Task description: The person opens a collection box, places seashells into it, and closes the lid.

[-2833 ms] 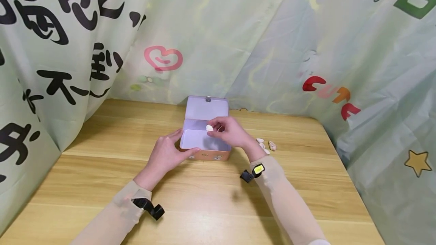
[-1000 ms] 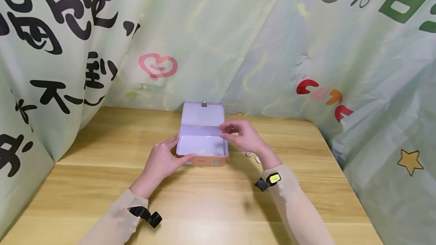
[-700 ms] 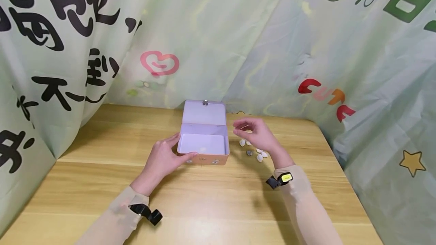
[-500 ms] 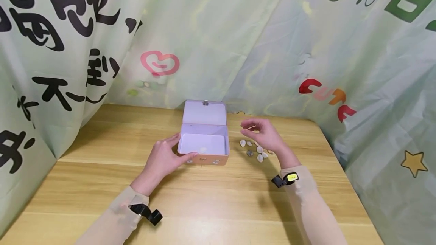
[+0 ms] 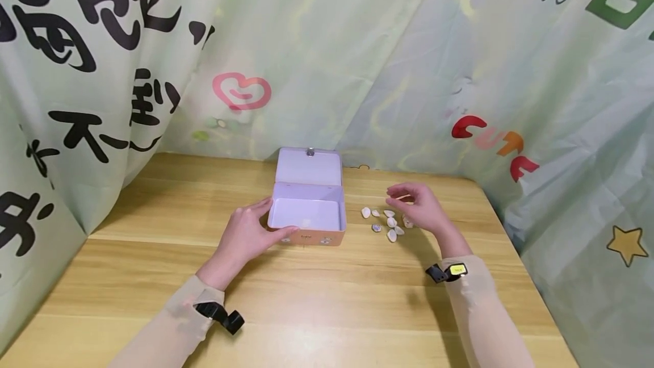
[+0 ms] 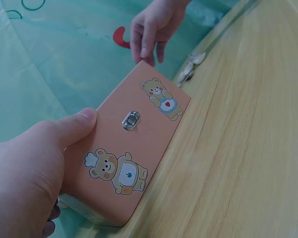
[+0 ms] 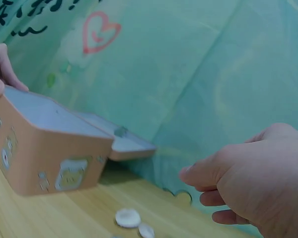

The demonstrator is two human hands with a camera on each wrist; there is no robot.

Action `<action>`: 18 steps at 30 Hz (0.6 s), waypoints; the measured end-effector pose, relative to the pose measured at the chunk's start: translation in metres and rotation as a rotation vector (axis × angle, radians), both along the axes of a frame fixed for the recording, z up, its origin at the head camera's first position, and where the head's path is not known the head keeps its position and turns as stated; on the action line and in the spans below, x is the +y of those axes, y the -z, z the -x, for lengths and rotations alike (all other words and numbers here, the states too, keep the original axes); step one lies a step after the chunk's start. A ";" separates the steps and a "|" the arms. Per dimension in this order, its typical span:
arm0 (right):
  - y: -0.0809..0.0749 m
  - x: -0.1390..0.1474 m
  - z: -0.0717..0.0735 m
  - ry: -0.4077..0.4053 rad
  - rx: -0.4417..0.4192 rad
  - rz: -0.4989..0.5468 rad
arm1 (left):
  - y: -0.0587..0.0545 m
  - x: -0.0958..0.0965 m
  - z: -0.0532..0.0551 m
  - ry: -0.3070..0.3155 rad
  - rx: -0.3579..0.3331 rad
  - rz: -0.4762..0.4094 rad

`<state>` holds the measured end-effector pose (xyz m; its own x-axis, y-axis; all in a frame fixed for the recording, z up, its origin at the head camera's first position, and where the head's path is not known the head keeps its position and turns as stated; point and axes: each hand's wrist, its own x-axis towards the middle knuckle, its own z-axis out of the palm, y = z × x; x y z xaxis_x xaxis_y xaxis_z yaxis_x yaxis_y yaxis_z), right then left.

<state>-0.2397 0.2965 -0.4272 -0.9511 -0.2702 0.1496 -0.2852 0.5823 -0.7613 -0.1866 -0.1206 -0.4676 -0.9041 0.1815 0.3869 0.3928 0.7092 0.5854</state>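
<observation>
A tin box (image 5: 306,237), orange outside with bear pictures and lilac inside, stands with its lid (image 5: 309,167) tipped back. My left hand (image 5: 247,234) grips its front left corner, thumb on the front face and fingers along the left side. A pale spot (image 5: 305,223) shows on the box floor; whether it is a shell or glare is hard to tell. My right hand (image 5: 421,209) hovers to the right of the box, fingers loosely bent with nothing visible between them. Small white seashells (image 5: 392,235) lie scattered below and left of it; one (image 5: 407,221) is partly hidden behind the hand.
The wooden table (image 5: 317,311) ends at the back against a pale printed curtain (image 5: 327,61), which also hangs along both sides. A darker striped shell (image 5: 376,228) sits among the white ones, between the box and the right hand.
My right hand held a white shell over the box earlier. It no longer holds that shell and has moved right, above the scattered shells. The left hand stays on the box.
</observation>
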 end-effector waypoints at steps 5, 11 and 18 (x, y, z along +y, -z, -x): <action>0.011 0.016 -0.005 0.046 -0.005 -0.014 | -0.001 0.000 0.000 0.001 0.007 0.001; 0.023 0.033 -0.012 0.092 -0.016 -0.032 | 0.000 0.001 0.000 -0.002 0.009 0.002; 0.035 0.046 -0.021 0.111 -0.028 -0.073 | -0.002 0.002 -0.001 -0.013 -0.010 0.008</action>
<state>-0.2191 0.3425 -0.4622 -0.9793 -0.1726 0.1060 -0.1951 0.6629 -0.7228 -0.1859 -0.1189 -0.4660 -0.9100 0.1731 0.3767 0.3783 0.7187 0.5834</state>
